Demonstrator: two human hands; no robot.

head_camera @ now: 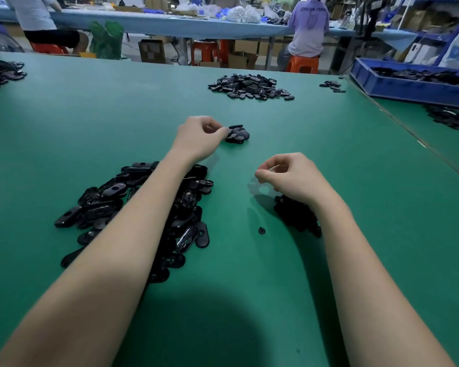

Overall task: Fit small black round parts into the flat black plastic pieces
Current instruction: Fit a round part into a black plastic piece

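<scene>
Head cam view, going left to right across the green matte desk (329, 144). Nearest the left side is the big loose heap of flat black oblong plastic pieces (133, 207), glossy, rounded at the ends, each with a hole or slot in it, lying every which way so there's no single long axis to speak of. The left forearm passes right over that heap.

The left hand (199, 137) is stretched out toward the middle of the desk, fingers curled, pinching one flat black piece (235, 126) edge-on, its long axis running left-right, right at the small stack of flat oval pieces (238, 135). Looks like a finished one getting dropped off, but that's my guess.

The right hand (289, 174) hovers closer to the near edge, fingers curled in with the tips close together; can't tell if there's anything tiny in the pinch. Just under its wrist sits the dark clump of small black round parts (297, 214), matte and rubbery looking, with one stray round part (261, 230) lying alone just left of it.

So the round parts are right under the right hand, and the next flat piece is under the left arm, nearer that hand.
</scene>
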